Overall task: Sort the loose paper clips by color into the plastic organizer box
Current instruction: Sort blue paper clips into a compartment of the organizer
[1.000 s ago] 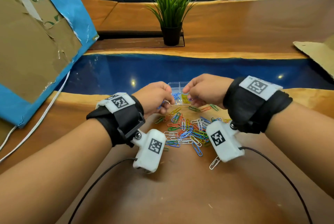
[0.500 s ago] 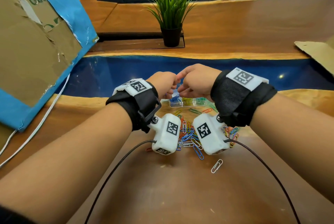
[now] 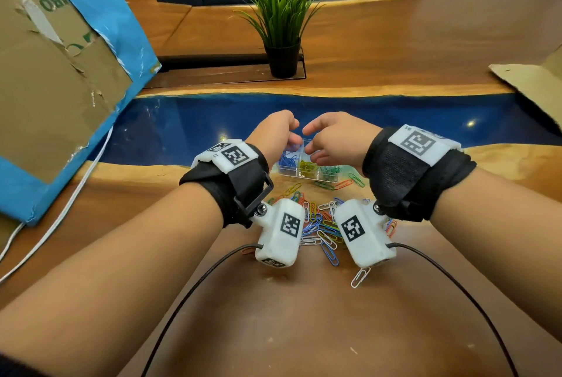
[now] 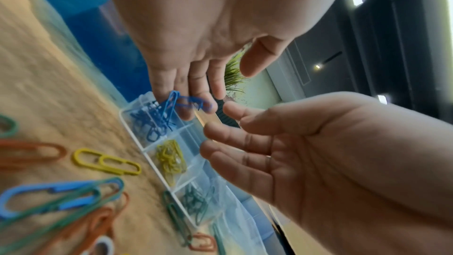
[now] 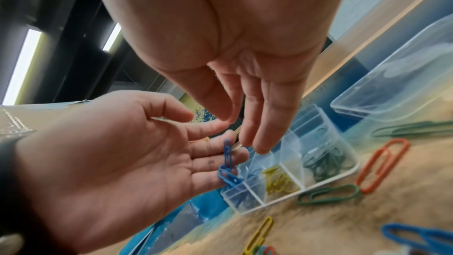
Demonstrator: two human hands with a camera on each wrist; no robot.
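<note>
The clear plastic organizer box (image 3: 305,178) sits past the pile of loose coloured paper clips (image 3: 319,221). Its front compartments hold blue, yellow and green clips. Both hands hover just above it, close together. My left hand (image 3: 290,141) has its fingers stretched over the blue compartment (image 4: 149,123). Two blue clips (image 4: 171,102) slip off its fingertips toward that compartment. In the right wrist view, these blue clips (image 5: 228,154) hang at the fingertips of the left hand (image 5: 122,152). My right hand (image 5: 255,135) is spread, holding nothing, above the box (image 5: 294,197).
The box's clear lid (image 5: 392,88) lies to the right of it. A white clip (image 3: 360,277) lies alone nearer me. A potted plant (image 3: 282,27) stands beyond, blue-wrapped cardboard (image 3: 60,72) leans at left, more cardboard (image 3: 532,84) at right.
Both hands rose from the clip pile to above the box. Half a second ago their fingers were bunched together; now both hands have spread and the blue clips are dropping.
</note>
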